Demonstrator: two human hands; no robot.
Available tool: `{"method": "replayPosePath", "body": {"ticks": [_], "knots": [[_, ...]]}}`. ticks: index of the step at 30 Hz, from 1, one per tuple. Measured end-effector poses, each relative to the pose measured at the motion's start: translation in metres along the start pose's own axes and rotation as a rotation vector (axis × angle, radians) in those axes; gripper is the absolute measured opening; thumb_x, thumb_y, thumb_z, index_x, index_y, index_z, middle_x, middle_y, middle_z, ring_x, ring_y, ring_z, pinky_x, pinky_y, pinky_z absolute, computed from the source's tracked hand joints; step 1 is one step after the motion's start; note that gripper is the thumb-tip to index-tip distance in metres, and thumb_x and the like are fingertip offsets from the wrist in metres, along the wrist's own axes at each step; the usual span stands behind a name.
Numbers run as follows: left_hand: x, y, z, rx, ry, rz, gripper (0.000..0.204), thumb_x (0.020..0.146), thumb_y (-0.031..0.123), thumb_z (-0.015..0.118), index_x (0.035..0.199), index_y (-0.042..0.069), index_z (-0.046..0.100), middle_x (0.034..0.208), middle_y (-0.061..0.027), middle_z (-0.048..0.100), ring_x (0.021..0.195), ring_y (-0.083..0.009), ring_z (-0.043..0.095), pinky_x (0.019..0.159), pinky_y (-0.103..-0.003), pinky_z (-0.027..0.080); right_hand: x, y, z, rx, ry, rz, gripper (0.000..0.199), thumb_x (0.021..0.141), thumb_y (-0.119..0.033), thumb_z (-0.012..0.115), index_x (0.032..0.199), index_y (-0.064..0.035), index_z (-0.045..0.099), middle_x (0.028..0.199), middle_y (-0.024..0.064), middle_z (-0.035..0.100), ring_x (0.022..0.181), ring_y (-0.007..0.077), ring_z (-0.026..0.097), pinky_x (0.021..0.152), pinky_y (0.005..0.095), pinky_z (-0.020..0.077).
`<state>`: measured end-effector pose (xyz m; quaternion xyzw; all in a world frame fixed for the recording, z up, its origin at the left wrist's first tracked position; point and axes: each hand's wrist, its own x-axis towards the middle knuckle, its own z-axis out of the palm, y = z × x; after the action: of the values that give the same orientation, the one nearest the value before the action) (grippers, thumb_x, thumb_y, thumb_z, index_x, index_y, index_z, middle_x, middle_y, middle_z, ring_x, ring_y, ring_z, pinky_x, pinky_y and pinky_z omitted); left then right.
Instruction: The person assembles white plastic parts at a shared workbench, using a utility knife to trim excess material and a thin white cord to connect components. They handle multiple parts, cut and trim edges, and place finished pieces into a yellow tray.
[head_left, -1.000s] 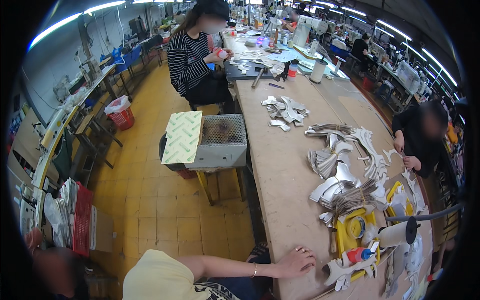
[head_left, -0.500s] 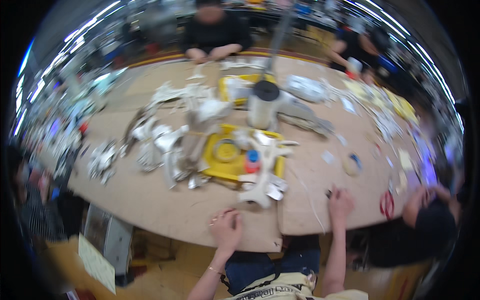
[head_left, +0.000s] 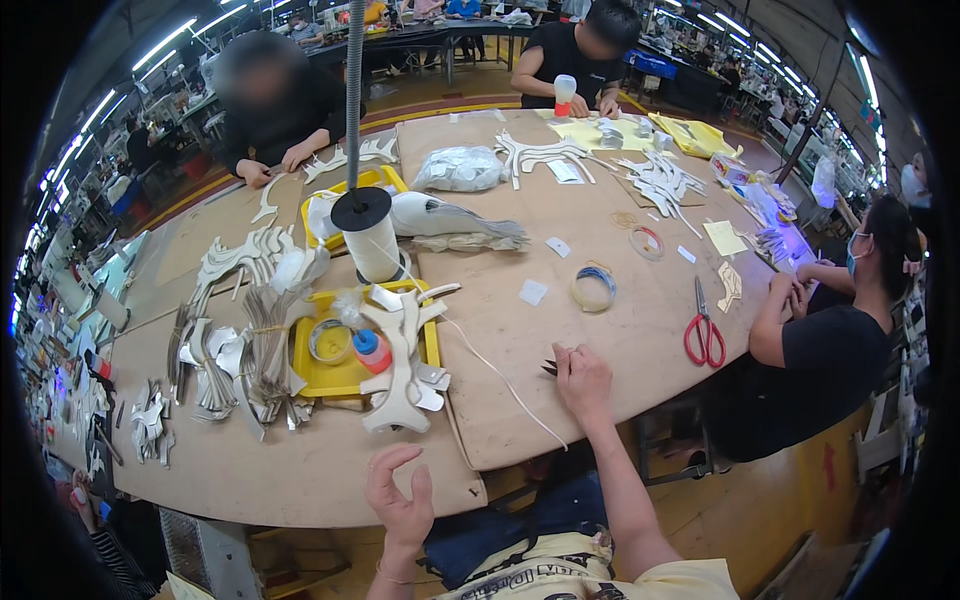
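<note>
My left hand (head_left: pixel 398 492) is raised at the table's near edge, fingers curved and apart, with nothing in it. In front of it lie white curved cut pieces (head_left: pixel 398 385), stacked across the edge of a yellow tray (head_left: pixel 318 378). Over the table to the right, my right hand (head_left: pixel 584 380) is closed around small thread snips (head_left: pixel 550 368); two dark tips stick out to the left and the rest is hidden in the fist. A white cord (head_left: pixel 505 385) runs from a spool (head_left: pixel 372 245) down between my hands.
The yellow tray holds a tape roll (head_left: pixel 331 342) and a red bottle with blue cap (head_left: pixel 372 350). Banded grey-white pieces (head_left: pixel 270 345) lie left of it. Red-handled scissors (head_left: pixel 704 335) and another tape roll (head_left: pixel 593 288) lie right. Co-workers sit across and at the right (head_left: pixel 835 310).
The view has swung to the right, so the table's things sit further left. My left hand has lifted and opened its fingers. The right hand still holds the snips.
</note>
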<state>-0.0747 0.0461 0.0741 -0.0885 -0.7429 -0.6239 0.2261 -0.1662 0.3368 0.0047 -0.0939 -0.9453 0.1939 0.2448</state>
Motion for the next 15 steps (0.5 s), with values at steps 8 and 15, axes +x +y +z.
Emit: {"method": "replayPosePath", "body": {"ticks": [8,15], "knots": [[0.086,0.166,0.037,-0.982,-0.213,0.407,0.031,0.088,0.040,0.060,0.093,0.010,0.059,0.088,-0.0036,0.061,0.083,-0.0195,0.060,0.073,-0.036,0.046,0.000,0.017,0.001,0.371,0.097,-0.092,0.055,0.101,-0.042,0.046,0.065,-0.0011,0.053,0.066,0.0126,0.052,0.052,0.0346,0.048,0.051,0.0413,0.0376],[0.100,0.223,0.035,-1.138,-0.409,0.483,0.015,0.085,0.015,0.067,0.100,0.013,0.068,0.104,0.0025,0.066,0.093,-0.0116,0.063,0.073,-0.029,0.046,0.003,0.024,-0.002,0.805,0.053,-0.050,0.056,0.088,-0.047,0.070,0.065,-0.0042,0.042,0.059,0.0029,0.038,0.050,0.0142,0.036,0.047,0.0316,0.0321]]}}
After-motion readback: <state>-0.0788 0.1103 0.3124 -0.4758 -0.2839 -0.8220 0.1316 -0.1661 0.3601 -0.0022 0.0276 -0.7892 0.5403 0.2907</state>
